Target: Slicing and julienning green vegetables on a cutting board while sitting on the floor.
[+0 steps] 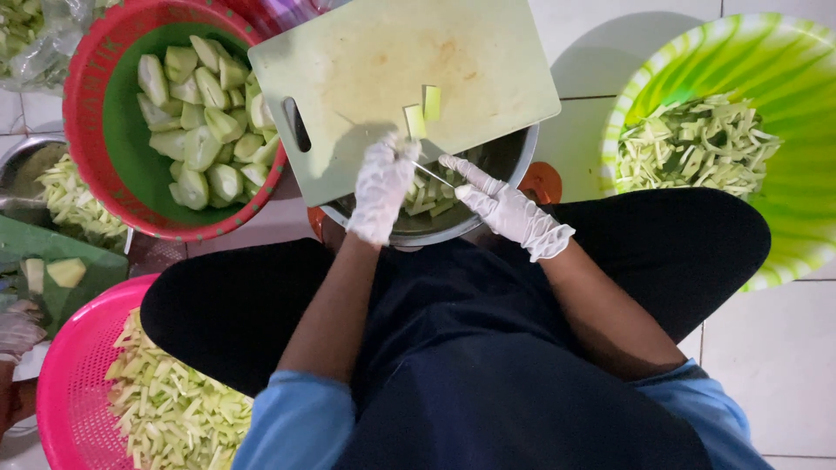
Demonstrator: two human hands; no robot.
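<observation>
My left hand (pixel 381 187), in a white glove, is curled at the near edge of a pale green cutting board (pixel 366 78). Just beyond its knuckles lie two small green fruit strips (pixel 423 111). What its fingers hold is hidden. My right hand (pixel 509 209), also gloved, has its fingers stretched along a thin knife blade (pixel 433 175) that points toward the left hand. The board rests on a metal bowl (pixel 496 165) that holds cut strips. The bowl stands on the floor in front of my crossed legs.
A red basin (pixel 87 113) with peeled green chunks sits at the upper left. At the right is a green striped basin (pixel 784 104) of cut strips, and at the lower left a pink basket (pixel 65 383) of strips. Another person's gloved hand (pixel 17 331) shows at the left edge.
</observation>
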